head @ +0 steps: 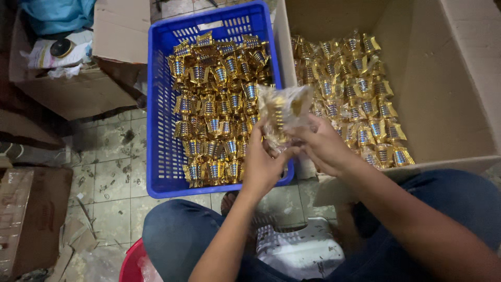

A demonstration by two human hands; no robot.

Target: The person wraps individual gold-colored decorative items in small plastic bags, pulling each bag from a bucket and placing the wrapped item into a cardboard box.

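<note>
My left hand and my right hand meet in the middle of the view, both gripping a clear plastic bag with a gold ornament inside it. The bag is held over the seam between a blue plastic crate on the left and a cardboard box on the right. Several bare gold and silver ornaments lie in the crate. Several bagged gold ornaments lie in rows in the box.
My knees in blue trousers frame the bottom of the view. A white perforated stool or basket sits between them, a red bucket rim at lower left. Cardboard boxes and flattened cardboard line the left on a dirty tiled floor.
</note>
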